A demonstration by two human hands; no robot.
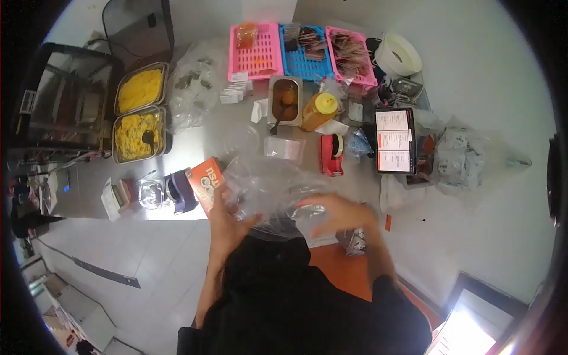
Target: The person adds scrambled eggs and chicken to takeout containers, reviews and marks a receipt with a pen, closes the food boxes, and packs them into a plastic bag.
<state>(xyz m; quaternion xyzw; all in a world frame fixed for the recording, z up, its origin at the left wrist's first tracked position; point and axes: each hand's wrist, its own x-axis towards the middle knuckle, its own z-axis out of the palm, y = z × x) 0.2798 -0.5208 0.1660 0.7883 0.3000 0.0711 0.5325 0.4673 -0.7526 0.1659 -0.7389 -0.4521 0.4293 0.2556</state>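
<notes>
A clear, crumpled plastic bag (260, 180) spreads between my two hands at the near edge of the metal table. My left hand (223, 223) grips its left side, with the thumb toward the middle. Beside that hand is an orange box with white lettering (204, 180); its right edge is partly covered by the fingers. My right hand (346, 214), a little smeared by motion, has its fingers bent around the bag's right side. What lies inside the bag, if anything, I cannot make out.
Two trays of yellow food (139, 133) stand at left. Pink and blue baskets (254, 50) line the back. Nearer are a metal pan (285, 89), a yellow-capped squeeze bottle (322, 109), a red tape dispenser (331, 157) and a tablet (394, 141). A dark stapler-like device (181, 192) sits front left.
</notes>
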